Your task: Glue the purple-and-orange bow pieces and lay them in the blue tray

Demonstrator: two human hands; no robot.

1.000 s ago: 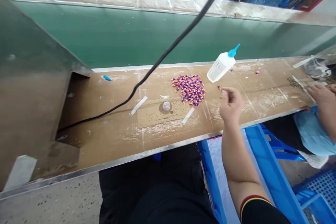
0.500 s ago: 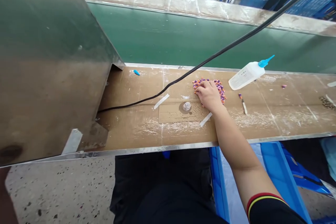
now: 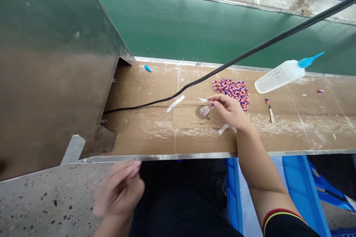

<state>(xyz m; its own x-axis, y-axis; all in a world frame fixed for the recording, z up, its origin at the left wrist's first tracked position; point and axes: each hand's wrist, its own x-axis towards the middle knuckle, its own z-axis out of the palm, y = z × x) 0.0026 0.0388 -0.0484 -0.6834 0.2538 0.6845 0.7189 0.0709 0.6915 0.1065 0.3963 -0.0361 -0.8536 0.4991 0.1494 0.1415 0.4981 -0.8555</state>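
Note:
My right hand (image 3: 230, 111) reaches over the cardboard surface, thumb and fingertips pinched around a small purple-and-orange piece (image 3: 213, 104). Just behind it lies a pile of similar pieces (image 3: 232, 89). Left of those fingertips, a small clear round item (image 3: 204, 110) sits on a taped cardboard patch (image 3: 185, 118). My left hand (image 3: 122, 187) is in front of the table edge, above the floor, blurred by motion. Its fingers are curled together, and what they hold, if anything, is too small to make out.
A black cable (image 3: 194, 82) crosses above the table. A white bottle with a blue nozzle (image 3: 280, 77) lies at the right, near a small brush-like tool (image 3: 271, 114). A metal panel (image 3: 61, 70) stands at the left. A blue cap (image 3: 147, 68) lies near the back edge.
My left hand has come into view at the lower left. My right hand has left the pile and moved nearer the clear round item with one piece. The view has shifted downward.

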